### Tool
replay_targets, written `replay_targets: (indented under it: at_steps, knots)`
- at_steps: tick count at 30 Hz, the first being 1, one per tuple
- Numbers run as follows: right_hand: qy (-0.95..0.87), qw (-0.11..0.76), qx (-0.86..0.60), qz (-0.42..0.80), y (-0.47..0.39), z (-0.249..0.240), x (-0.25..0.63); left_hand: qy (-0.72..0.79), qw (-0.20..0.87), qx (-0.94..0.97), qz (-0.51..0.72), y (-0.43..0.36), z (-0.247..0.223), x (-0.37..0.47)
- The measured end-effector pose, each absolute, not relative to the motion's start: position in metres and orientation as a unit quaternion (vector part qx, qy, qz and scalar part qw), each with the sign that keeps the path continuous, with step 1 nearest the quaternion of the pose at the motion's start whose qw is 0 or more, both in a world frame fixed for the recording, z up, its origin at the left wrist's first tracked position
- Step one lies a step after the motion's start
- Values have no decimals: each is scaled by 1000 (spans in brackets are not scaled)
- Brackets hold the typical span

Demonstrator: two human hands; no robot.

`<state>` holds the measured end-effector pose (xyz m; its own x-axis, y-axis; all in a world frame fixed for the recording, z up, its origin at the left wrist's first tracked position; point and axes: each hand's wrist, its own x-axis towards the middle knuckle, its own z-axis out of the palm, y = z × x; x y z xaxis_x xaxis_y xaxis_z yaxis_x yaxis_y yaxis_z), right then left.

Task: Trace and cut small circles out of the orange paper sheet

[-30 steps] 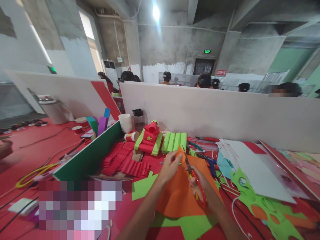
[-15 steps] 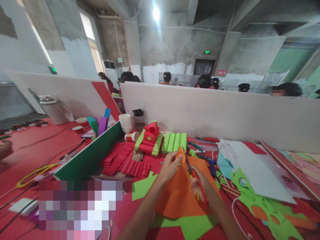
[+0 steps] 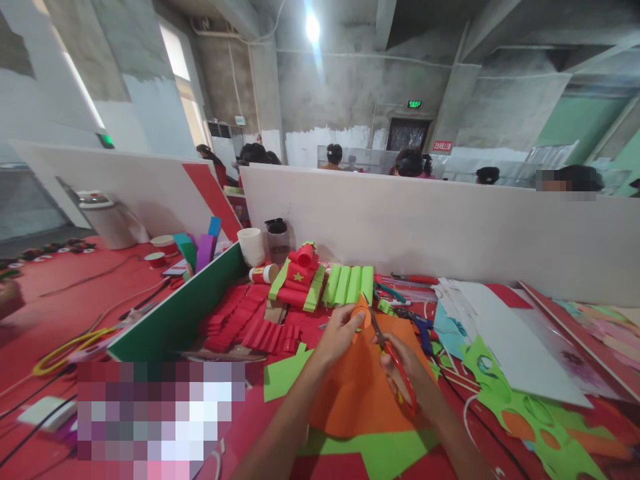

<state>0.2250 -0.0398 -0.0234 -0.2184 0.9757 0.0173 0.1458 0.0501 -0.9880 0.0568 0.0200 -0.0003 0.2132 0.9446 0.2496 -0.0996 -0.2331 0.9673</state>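
Note:
My left hand (image 3: 341, 331) pinches a small piece of orange paper (image 3: 364, 316) with a rounded outline. Red-handled scissors (image 3: 399, 367) are held in my right hand (image 3: 399, 363), their blades pointing up and left against the right edge of that piece. Below both hands lies a large orange sheet (image 3: 350, 400), partly covered by my forearms. Green paper (image 3: 393, 453) shows beneath its lower edge, and another green piece (image 3: 285, 375) is at its left.
Red folded strips (image 3: 270, 335), a red-and-green paper model (image 3: 299, 277) and green rolls (image 3: 350, 285) stand behind. A green divider (image 3: 185, 303) runs at left. Cut green scraps (image 3: 537, 413) and a white board (image 3: 515, 340) lie right. A person's hand (image 3: 10, 298) shows at far left.
The scissors' handles have drawn closer together and the blades look more closed. My left hand and the orange piece have hardly moved.

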Motion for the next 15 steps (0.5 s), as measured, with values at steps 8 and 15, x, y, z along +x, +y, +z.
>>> replay_targets:
  at_steps: [8, 15]
  knots:
    - [-623, 394, -471, 485, -36, -32, 232, 378, 485, 586, 529, 21, -2, 57]
    - [-620, 403, -475, 477, -36, -32, 228, 382, 473, 546, 576, 21, -3, 60]
